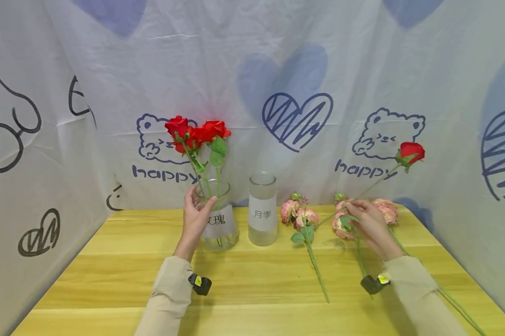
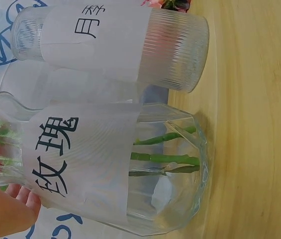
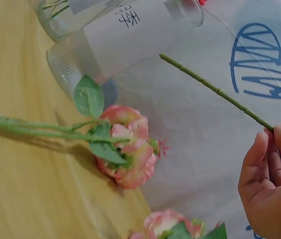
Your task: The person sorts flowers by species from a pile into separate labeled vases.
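Note:
My left hand (image 1: 196, 223) holds a glass vase (image 1: 231, 233) near its neck, thumb at the front and fingers round the far side. Several red roses (image 1: 212, 130) stand in this vase, their stems (image 2: 167, 158) reaching down inside behind a white label with Chinese characters. On the right, my right hand (image 1: 371, 224) pinches a single red rose (image 1: 411, 153) by its stem (image 3: 215, 88). That rose is raised and slanted, bloom to the upper right, with the bare stem end pointing left toward the vases.
A second, narrower labelled vase (image 1: 262, 221) stands right of the held one and contains no flowers. Pink flowers (image 1: 306, 218) with long green stems lie on the wooden table (image 1: 244, 294), some beneath my right hand. A printed white cloth (image 1: 235, 84) hangs behind the table.

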The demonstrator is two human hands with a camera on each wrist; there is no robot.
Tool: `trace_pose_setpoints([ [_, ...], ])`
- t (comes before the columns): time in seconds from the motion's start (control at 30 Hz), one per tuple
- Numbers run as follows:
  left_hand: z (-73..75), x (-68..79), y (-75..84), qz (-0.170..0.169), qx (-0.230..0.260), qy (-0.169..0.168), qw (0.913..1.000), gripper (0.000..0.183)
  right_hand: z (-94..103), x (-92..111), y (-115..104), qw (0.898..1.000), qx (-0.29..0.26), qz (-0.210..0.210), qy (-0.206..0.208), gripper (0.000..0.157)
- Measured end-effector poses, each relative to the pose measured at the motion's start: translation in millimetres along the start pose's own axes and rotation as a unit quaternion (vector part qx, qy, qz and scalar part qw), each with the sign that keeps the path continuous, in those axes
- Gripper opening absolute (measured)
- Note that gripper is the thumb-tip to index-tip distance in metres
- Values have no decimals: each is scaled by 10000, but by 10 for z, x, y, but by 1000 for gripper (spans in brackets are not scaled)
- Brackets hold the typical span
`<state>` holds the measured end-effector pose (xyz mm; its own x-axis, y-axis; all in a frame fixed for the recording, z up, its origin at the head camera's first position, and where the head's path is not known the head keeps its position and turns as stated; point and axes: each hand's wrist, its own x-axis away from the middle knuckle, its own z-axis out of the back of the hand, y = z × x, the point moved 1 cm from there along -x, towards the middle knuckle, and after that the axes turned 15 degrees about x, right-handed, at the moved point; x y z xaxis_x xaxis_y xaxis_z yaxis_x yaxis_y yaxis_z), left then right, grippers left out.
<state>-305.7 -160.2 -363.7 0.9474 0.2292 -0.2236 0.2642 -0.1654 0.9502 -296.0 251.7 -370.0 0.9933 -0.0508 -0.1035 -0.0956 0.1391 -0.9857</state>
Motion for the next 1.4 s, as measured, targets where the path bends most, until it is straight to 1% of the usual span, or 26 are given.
trace_pose_setpoints([
  [0.13,-8,-2,-4,0,-21,-38,10000,81,-73,-32,-60,9999,-20,141,6,6],
  [0.23,-14,-8,-8,-9,-68,-41,10000,81,-112,-55,-101,9997,92,203,40,3],
  [0.37,-19,-18,-10,-57,-101,-53,9999,81,-146,-97,-162,9979,573,265,118,11],
  [0.5,-18,-28,-22,-105,-78,-68,9999,80,-185,-160,-248,9953,920,242,176,18],
  [0.63,-8,-26,-28,-105,-71,-57,9999,80,-251,-218,-382,9902,1363,209,238,28],
  [0.73,1,-18,-22,-89,-91,-43,9999,81,-320,-254,-502,9858,1637,296,235,34],
  [0.8,7,-15,-15,-80,-107,-38,9999,81,-368,-283,-583,9844,1697,401,218,35],
  [0.9,15,-4,-7,-63,-130,-13,9999,81,-448,-324,-708,9855,1605,486,247,36],
  [1.03,20,-1,-6,-18,-124,-5,9999,82,-568,-382,-855,9897,1330,441,292,32],
  [1.17,23,-8,-11,25,-117,-16,9999,82,-716,-443,-955,9935,1025,352,335,24],
  [1.3,18,-12,-8,35,-95,-27,9999,82,-868,-503,-1023,9962,700,379,360,15],
  [1.4,13,-15,-5,22,-67,-19,10000,81,-986,-538,-1067,9979,347,403,360,7],
])
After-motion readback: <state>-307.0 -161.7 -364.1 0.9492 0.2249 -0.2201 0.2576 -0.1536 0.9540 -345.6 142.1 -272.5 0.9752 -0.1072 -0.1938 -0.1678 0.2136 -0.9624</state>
